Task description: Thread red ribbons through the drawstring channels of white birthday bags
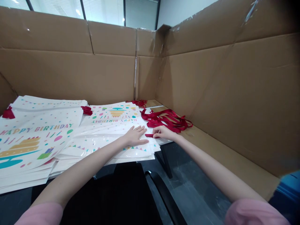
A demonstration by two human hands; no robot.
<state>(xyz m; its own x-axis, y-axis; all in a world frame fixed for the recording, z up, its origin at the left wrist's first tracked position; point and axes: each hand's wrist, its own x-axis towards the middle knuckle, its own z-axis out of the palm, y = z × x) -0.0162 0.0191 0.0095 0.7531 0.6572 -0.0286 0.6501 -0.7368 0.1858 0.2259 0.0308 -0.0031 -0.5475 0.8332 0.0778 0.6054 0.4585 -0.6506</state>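
My left hand (136, 136) lies flat, fingers spread, on a white printed birthday sheet or bag (112, 126) on top of a stack. At the right edge of that stack, my right hand (163, 132) pinches a red ribbon (149, 135), whose short length points toward my left hand. Just behind my right hand is a loose pile of red ribbons (167, 118). To the left spreads another stack of "Happy Birthday" prints (47, 115), with red ribbon bits (86, 110) showing at its upper right edge and more red ribbon (8, 112) at its far left.
Tall cardboard walls (112, 75) enclose the back and the right side (234, 93). A smaller heap of red ribbon (140, 103) sits by the back corner. Below the table edge stands a black chair (112, 193) with an armrest (164, 197). Something blue (289, 190) shows at the lower right.
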